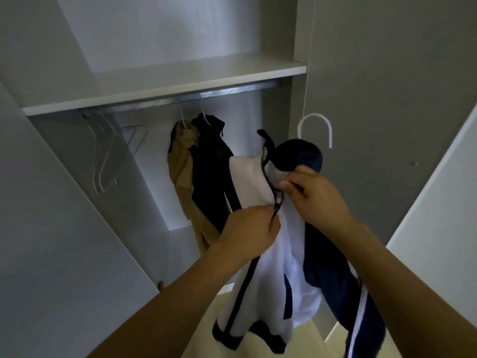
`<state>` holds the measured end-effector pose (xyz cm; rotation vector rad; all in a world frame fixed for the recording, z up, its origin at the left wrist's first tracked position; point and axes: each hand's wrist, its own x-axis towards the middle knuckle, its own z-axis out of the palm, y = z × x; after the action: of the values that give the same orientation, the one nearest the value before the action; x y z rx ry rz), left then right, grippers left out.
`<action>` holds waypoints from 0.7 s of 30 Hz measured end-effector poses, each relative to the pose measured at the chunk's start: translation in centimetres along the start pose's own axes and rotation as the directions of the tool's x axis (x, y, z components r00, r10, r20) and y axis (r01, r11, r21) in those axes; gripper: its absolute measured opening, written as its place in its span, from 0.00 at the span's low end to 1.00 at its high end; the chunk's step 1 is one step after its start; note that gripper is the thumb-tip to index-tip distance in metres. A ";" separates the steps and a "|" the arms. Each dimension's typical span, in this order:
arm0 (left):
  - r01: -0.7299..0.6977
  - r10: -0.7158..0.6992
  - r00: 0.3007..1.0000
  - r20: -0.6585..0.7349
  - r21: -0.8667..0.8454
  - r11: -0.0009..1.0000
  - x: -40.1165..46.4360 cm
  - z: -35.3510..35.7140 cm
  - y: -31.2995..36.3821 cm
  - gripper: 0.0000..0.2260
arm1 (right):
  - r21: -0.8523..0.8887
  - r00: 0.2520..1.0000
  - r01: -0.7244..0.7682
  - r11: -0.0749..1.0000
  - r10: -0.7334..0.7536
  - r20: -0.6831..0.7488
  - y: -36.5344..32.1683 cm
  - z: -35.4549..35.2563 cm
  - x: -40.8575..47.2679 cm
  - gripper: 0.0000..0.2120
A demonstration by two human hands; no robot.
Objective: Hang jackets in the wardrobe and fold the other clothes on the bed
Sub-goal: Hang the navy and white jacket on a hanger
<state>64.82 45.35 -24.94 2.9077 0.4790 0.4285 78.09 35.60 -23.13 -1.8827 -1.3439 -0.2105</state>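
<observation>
Both of my forearms reach up from the bottom edge toward a white and navy zip-front track jacket (273, 254) that hangs on a white plastic hanger, of which only the hook (315, 127) shows above the dark collar. My left hand (251, 228) pinches the jacket's front edge low on the dark zipper (276, 202), fingers curled on the cloth. My right hand (313, 195), just above and to the right of the left, grips the same zipper edge below the collar, fingertips bent around it. The jacket's white body drops between my wrists and its navy sleeve with a white stripe trails under my right forearm.

Beyond my left hand, inside the open grey wardrobe (77, 202), a black jacket (210, 171) and a tan jacket (183, 161) hang side by side, touching, on the metal rail (232, 93) under the white shelf (165, 83). Farther left of them, several bare wire hangers (108, 151) hang on that rail.
</observation>
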 end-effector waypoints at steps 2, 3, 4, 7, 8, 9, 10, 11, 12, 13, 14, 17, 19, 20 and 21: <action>-0.115 0.115 0.991 0.071 -0.010 0.993 -1.3 -0.6 -0.2 0.13 | -0.115 0.992 -0.118 0.986 0.111 -0.065 1.1 -0.7 -0.2 0.09; -0.180 0.181 0.973 0.143 -0.023 0.983 -2.3 -1.0 -0.4 0.13 | -0.137 0.978 -0.193 0.972 0.179 -0.108 1.9 -1.3 -0.2 0.09; -0.217 0.218 0.949 0.228 -0.031 0.976 -3.5 -1.3 -0.7 0.13 | -0.123 0.959 -0.262 0.957 0.243 -0.149 2.4 -1.9 -0.3 0.09; -0.128 0.097 0.905 0.414 0.047 0.991 -5.2 -2.1 -2.3 0.14 | -0.034 0.940 -0.294 0.955 0.283 -0.188 2.9 -2.7 -0.5 0.09; -0.078 0.023 0.900 0.435 0.109 0.991 -4.8 -2.3 -2.8 0.13 | -0.026 0.950 -0.274 0.961 0.266 -0.165 2.4 -2.4 -0.5 0.09; -0.022 -0.040 0.902 0.430 0.139 0.990 -4.1 -2.3 -3.1 0.13 | -0.015 0.958 -0.259 0.966 0.254 -0.136 1.9 -1.9 -0.5 0.09; 0.033 -0.073 0.920 0.386 0.110 0.993 -3.2 -2.0 -3.2 0.13 | -0.001 0.962 -0.249 0.969 0.247 -0.112 1.2 -1.5 -0.3 0.10; 0.078 -0.090 0.943 0.321 0.051 0.996 -2.2 -1.5 -3.0 0.13 | 0.016 0.966 -0.239 0.971 0.239 -0.098 0.6 -1.1 -0.2 0.10; 0.109 -0.103 0.967 0.231 -0.012 0.994 -1.3 -1.0 -2.6 0.14 | 0.031 0.970 -0.225 0.974 0.227 -0.089 0.2 -0.8 -0.1 0.09; 0.123 -0.114 0.983 0.147 -0.053 0.991 -0.4 -0.4 -2.1 0.15 | 0.036 0.974 -0.209 0.977 0.212 -0.083 -0.1 -0.5 -0.2 0.09; 0.120 -0.114 0.990 0.077 -0.075 0.990 0.3 0.1 -1.5 0.15 | 0.029 0.978 -0.194 0.980 0.196 -0.076 -0.2 -0.2 -0.3 0.09; 0.068 -0.067 0.998 0.017 -0.123 0.990 1.1 1.0 -0.7 0.12 | -0.018 0.980 -0.181 0.983 0.179 -0.085 -0.3 0.3 -0.6 0.09; 0.000 0.008 0.997 0.081 -0.107 0.994 0.7 1.0 -1.1 0.16 | -0.049 0.965 -0.231 0.972 0.223 -0.138 0.1 0.0 -0.5 0.10; -0.053 0.066 0.989 0.135 -0.098 0.994 0.2 0.8 -1.4 0.17 | -0.050 0.949 -0.274 0.960 0.262 -0.174 0.3 -0.2 -0.4 0.10; -0.108 0.125 0.975 0.186 -0.099 0.989 -0.3 0.6 -1.6 0.17 | -0.043 0.934 -0.309 0.950 0.295 -0.200 0.5 -0.3 -0.5 0.10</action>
<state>64.24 46.68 -25.92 2.8621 0.2551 0.1756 78.45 34.99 -23.42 -2.0462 -0.9142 -0.2785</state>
